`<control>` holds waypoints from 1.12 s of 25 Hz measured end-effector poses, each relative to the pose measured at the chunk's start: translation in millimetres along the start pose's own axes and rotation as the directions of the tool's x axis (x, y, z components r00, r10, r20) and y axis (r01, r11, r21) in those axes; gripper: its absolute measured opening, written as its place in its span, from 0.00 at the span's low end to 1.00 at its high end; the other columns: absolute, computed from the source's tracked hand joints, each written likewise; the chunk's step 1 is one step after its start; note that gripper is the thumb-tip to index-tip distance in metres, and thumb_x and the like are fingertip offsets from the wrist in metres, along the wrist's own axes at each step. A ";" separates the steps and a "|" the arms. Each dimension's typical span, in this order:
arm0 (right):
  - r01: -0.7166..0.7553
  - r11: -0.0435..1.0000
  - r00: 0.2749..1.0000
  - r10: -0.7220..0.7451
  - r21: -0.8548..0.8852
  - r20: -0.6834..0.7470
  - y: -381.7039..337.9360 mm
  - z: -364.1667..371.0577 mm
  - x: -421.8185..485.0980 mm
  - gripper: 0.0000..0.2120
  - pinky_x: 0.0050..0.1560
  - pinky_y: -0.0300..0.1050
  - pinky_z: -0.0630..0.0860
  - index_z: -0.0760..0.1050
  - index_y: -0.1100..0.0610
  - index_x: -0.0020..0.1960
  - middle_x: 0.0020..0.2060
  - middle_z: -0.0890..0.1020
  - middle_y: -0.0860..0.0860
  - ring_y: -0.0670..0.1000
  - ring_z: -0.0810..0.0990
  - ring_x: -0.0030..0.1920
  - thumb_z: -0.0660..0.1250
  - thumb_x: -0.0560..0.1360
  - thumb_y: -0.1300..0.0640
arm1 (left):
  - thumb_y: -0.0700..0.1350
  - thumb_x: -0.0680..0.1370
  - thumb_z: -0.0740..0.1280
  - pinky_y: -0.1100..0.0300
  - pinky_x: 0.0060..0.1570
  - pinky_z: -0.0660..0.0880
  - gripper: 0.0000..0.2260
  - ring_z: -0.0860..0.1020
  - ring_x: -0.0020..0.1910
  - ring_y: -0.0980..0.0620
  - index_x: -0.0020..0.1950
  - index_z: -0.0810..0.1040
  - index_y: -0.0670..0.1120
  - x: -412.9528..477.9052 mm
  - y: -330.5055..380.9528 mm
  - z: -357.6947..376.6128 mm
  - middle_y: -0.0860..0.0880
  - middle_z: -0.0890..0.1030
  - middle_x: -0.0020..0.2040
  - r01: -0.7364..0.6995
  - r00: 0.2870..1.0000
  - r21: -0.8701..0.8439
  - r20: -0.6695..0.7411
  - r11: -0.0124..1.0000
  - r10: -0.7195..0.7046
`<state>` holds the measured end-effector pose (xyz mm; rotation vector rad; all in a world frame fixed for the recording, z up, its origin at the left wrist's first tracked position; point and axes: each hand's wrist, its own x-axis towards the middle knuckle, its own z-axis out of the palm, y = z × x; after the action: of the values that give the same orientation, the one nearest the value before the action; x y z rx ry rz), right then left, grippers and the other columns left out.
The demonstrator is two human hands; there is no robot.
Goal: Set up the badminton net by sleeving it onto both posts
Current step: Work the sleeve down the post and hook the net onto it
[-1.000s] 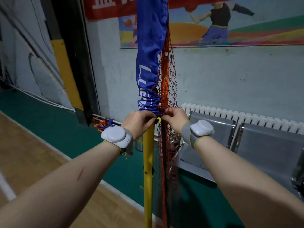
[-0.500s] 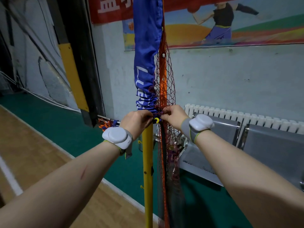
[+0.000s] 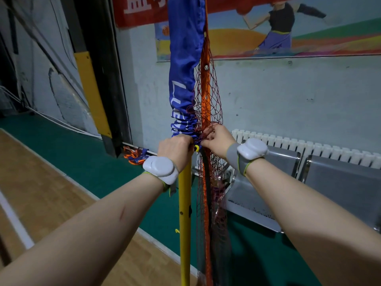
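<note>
Looking at the last second, barely anything moved: the shiny blue fabric sleeve (image 3: pixel 184 69) is still bunched at the same spot on the smooth yellow metal post (image 3: pixel 184 213). Left hand (image 3: pixel 175 148) stays curled round its wrinkled hem, while right hand (image 3: pixel 218 141) crept up slightly, pinching the dark red string mesh (image 3: pixel 208 104). My guess is it's snagged near the small yellow hook (image 3: pixel 196 148), so this post isn't finished.

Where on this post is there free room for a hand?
The post is mostly bare below the left hand, floor showing to its left. Crowded at the sleeve hem that hand grips, where the right hand pinches the net, which hangs close along the post's right.
</note>
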<state>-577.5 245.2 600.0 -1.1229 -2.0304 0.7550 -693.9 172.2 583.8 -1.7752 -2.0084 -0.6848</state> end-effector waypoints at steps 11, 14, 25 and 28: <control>-0.019 1.000 0.996 0.020 -0.013 0.082 -1.4 -0.1 -6.2 0.14 0.43 0.42 0.67 0.67 0.60 0.59 0.34 0.67 0.47 0.51 0.70 0.44 0.65 0.75 0.62 | 0.40 0.75 0.68 0.56 0.46 0.75 0.07 0.75 0.38 0.51 0.49 0.83 0.39 9.2 -13.9 -12.0 0.42 0.80 0.41 0.251 0.957 -0.592 0.271 0.766 -0.104; -0.067 0.992 0.996 0.060 -0.105 -0.069 0.3 -0.2 -11.7 0.12 0.45 0.41 0.65 0.69 0.58 0.50 0.40 0.70 0.49 0.51 0.70 0.46 0.70 0.71 0.58 | 0.41 0.75 0.68 0.52 0.48 0.77 0.07 0.76 0.40 0.49 0.49 0.83 0.40 10.1 -9.7 -9.2 0.43 0.81 0.40 0.237 0.967 -0.583 0.221 0.777 -0.129; -0.071 0.982 0.997 0.064 -0.173 -0.044 5.3 10.0 -19.1 0.14 0.54 0.47 0.77 0.80 0.61 0.51 0.48 0.82 0.56 0.54 0.79 0.47 0.73 0.69 0.54 | 0.46 0.76 0.65 0.56 0.49 0.76 0.08 0.81 0.47 0.45 0.50 0.83 0.46 7.5 -3.5 -5.4 0.45 0.84 0.47 0.081 0.997 -0.347 0.044 0.934 -0.070; -0.074 0.985 0.996 0.066 -0.154 -0.053 6.2 11.2 -15.2 0.10 0.49 0.41 0.72 0.80 0.62 0.49 0.50 0.82 0.57 0.51 0.74 0.45 0.72 0.71 0.57 | 0.45 0.77 0.64 0.54 0.49 0.76 0.07 0.80 0.47 0.43 0.51 0.78 0.45 4.8 -7.9 -5.2 0.45 0.83 0.45 -0.008 0.997 -0.256 0.068 0.967 0.026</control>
<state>-577.4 232.9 584.3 -1.2946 -2.0475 0.6054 -702.6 172.4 589.9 -1.9844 -2.0237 -0.9245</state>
